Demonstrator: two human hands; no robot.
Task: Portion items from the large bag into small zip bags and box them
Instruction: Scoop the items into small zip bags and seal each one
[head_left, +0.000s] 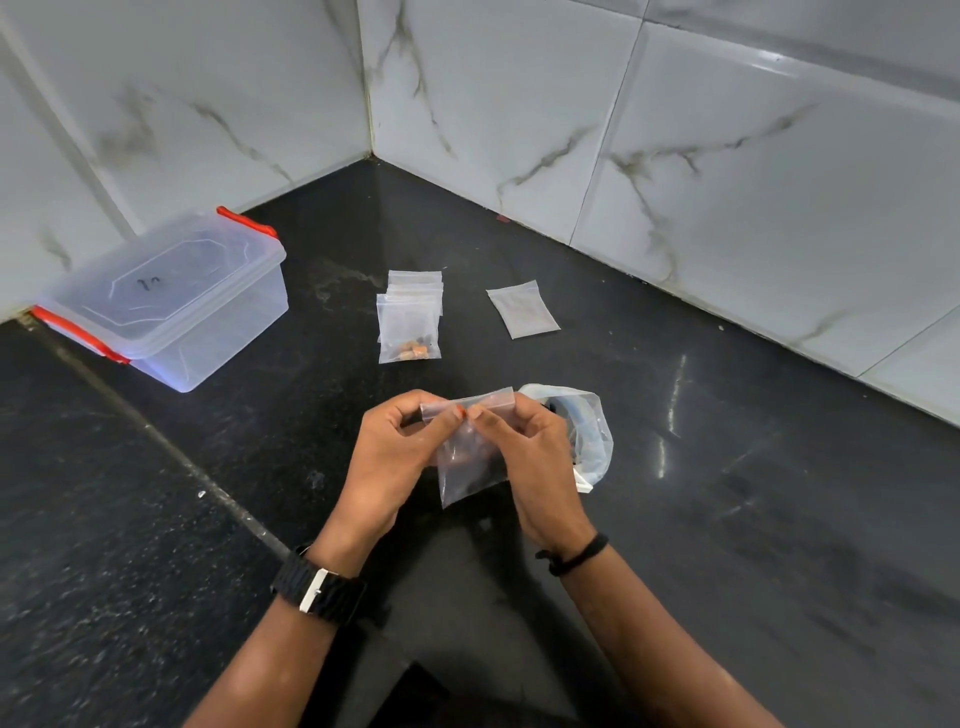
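Head view: left hand (395, 457) and right hand (530, 457) are both pinching small zip bag (470, 467) top edge; contents blurry, large bag (592, 436) behind right hand partly hidden.

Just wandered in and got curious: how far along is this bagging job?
Early on. One filled zip bag lies on the counter atop a stack. Both hands, left hand and right hand, pinch the top of a second small bag. The lidded box looks empty, and an empty bag waits.
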